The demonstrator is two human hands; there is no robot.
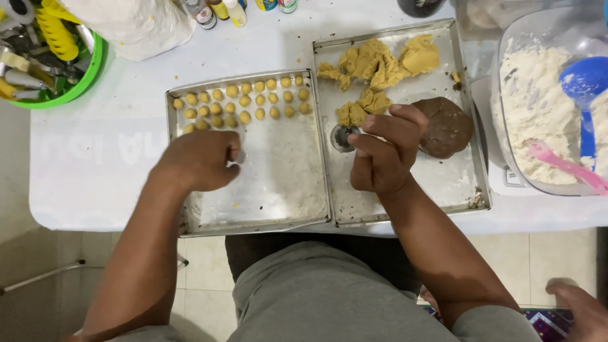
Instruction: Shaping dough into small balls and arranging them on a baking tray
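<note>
My left hand point(201, 158) hovers over the left metal tray point(278, 190), fingers curled together just below the rows of several small yellow dough balls point(244, 101); whether it pinches a ball is hidden. My right hand point(383, 149) rests on the right metal tray point(405, 199), its fingertips at a small round metal measuring scoop point(342, 137). Lumps of yellow dough point(377, 63) lie at the far end of that tray, and a brown dough mound point(448, 126) sits just right of my hand.
A clear tub of white flour point(538, 120) with a blue scoop point(586, 82) and pink spatula point(560, 163) stands at right. A green basket of tools point(50, 57), a white bag point(136, 22) and small bottles point(218, 11) line the back. Another person's hand point(579, 307) shows at bottom right.
</note>
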